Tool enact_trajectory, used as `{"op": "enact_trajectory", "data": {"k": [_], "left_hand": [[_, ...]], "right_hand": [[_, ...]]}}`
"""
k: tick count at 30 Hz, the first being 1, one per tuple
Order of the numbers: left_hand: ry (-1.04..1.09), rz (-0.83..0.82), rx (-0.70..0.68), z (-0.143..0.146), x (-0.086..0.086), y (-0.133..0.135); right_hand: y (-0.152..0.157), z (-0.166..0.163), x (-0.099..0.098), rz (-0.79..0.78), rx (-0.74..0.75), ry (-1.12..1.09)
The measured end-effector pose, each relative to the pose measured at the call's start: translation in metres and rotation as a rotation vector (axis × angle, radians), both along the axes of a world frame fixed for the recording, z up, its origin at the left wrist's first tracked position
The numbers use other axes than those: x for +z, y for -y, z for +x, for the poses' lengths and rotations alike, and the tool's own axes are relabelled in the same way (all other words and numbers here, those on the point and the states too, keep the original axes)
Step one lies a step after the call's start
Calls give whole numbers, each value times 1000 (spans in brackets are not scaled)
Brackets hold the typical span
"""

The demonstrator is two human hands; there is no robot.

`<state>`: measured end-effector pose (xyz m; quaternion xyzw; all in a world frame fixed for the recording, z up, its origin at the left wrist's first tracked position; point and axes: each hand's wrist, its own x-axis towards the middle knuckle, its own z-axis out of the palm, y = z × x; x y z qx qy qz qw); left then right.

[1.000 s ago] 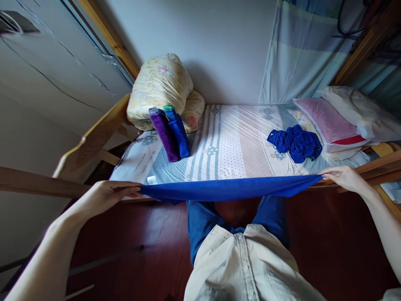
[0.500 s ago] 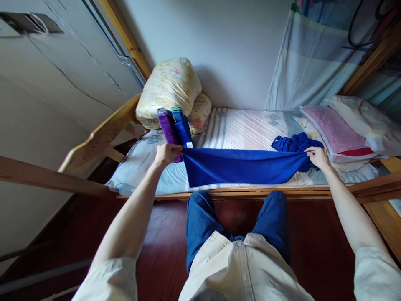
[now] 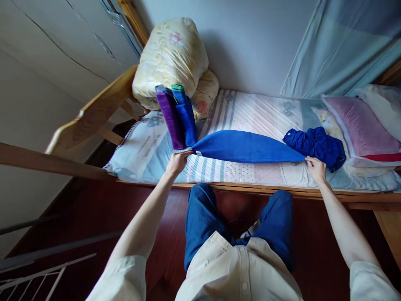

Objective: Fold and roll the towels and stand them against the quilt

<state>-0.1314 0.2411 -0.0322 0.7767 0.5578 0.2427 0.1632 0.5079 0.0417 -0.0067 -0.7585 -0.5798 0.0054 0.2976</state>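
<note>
A blue towel (image 3: 247, 146) is stretched lengthwise between my hands, over the near half of the bed. My left hand (image 3: 178, 162) pinches its left corner, close to a small white label. At the other end, my right hand (image 3: 315, 168) has the right corner between thumb and fingers. The towel's far edge bows away from me. Just beyond my left hand are a purple towel roll (image 3: 171, 119) and a blue towel roll (image 3: 185, 119), propped side by side. A crumpled heap of blue cloth (image 3: 316, 146) lies right beside my right hand.
The bed (image 3: 238, 177) has a patterned sheet and a wooden end board (image 3: 90, 110) at the left. A bundled floral quilt (image 3: 172, 58) sits at the back left. Pink pillow (image 3: 360, 125) at the right. A pale curtain (image 3: 338, 54) hangs behind. White metal rack (image 3: 46, 276) at lower left.
The towel went from hanging down in front of the bed to billowing away, nearly flat over the sheet. Both hands still hold its corners. My view has tipped downward.
</note>
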Motion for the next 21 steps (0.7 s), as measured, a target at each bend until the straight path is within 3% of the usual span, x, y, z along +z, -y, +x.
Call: {"op": "enact_trajectory", "data": {"k": [5,8,11,15,21], "left_hand": [[-321,-297,21,3,-67,19],[-520,-427,22,4,-89,32],[-577,-381,-81,2,-105,39],[-580,-192,-262,-8,-117,39],[-659,-131,-238,-33,-123,39]], "right_hand": [[10,-22,-63,-289,-43,-42],[21,-33,-94,-486,-53,-45],[28,-37,-117,-603,-50,-17],[33,-34,-127,-665,-52,22],[49,-23,-120,-763,-40,-7]]}}
